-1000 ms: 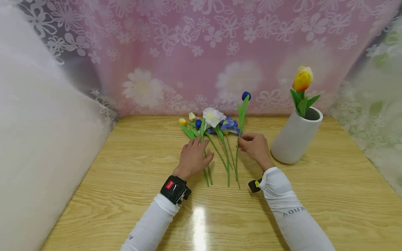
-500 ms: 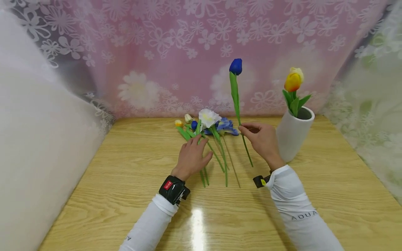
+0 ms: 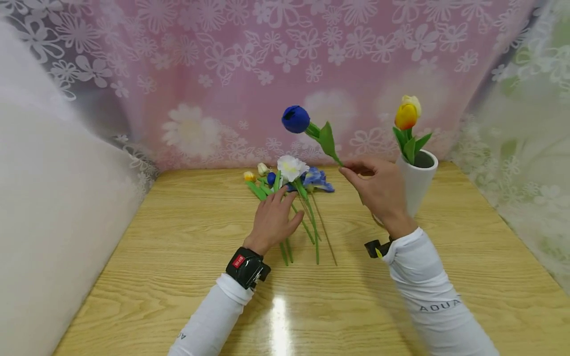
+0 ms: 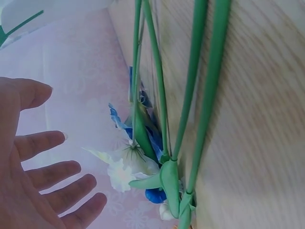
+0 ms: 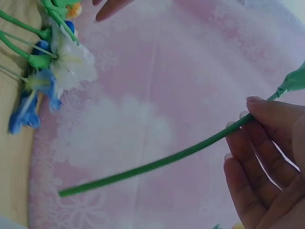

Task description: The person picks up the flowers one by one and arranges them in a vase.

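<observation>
Thumb and fingers of my right hand (image 3: pixel 378 193) pinch the green stem of a blue artificial tulip (image 3: pixel 296 119), held above the table with its bloom tilted to the left. The right wrist view shows the lower stem (image 5: pixel 157 163) hanging free past the fingertips. My left hand (image 3: pixel 272 220) is over the stems of the lying flowers, fingers spread; in the left wrist view they stand apart from the stems (image 4: pixel 208 109). That bunch has a white flower (image 3: pixel 291 168), a blue ruffled flower (image 3: pixel 318 179), another blue tulip (image 3: pixel 271 178) and small pale and yellow-orange buds.
Behind the right hand stands a white vase (image 3: pixel 416 183), holding a yellow-orange tulip (image 3: pixel 406 116) and a cream one. A pink floral curtain (image 3: pixel 249 99) hangs along the back edge of the wooden table (image 3: pixel 178 257).
My right hand has lifted the blue tulip off the bunch and moved it up and right; its bloom has tipped leftward. The left hand has stayed over the flowers.
</observation>
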Demonstrator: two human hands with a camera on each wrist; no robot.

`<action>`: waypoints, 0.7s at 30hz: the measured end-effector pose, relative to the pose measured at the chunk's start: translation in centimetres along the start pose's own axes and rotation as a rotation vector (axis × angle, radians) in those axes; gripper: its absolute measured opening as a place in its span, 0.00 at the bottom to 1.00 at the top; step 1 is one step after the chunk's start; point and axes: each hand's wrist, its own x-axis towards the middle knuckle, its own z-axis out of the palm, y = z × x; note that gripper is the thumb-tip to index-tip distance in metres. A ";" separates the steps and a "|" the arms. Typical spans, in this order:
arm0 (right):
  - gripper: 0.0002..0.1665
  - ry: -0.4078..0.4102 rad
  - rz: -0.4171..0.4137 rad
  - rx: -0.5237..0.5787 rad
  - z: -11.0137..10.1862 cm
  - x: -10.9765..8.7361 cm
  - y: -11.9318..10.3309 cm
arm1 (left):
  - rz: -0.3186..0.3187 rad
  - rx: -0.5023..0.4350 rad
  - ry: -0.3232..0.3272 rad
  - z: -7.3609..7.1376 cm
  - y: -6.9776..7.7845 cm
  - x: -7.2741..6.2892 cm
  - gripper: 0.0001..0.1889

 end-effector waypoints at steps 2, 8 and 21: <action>0.09 0.038 -0.054 -0.041 -0.4 0.2 -0.3 | 0.014 -0.001 0.021 -0.1 0.1 0.1 0.26; 0.07 0.178 -0.173 -0.102 -1.7 0.7 -1.4 | 0.043 0.016 0.081 -0.1 0.3 0.3 0.25; 0.07 0.287 -0.224 -0.150 -3.7 1.4 -2.7 | 0.050 0.015 0.095 -0.2 0.7 0.5 0.25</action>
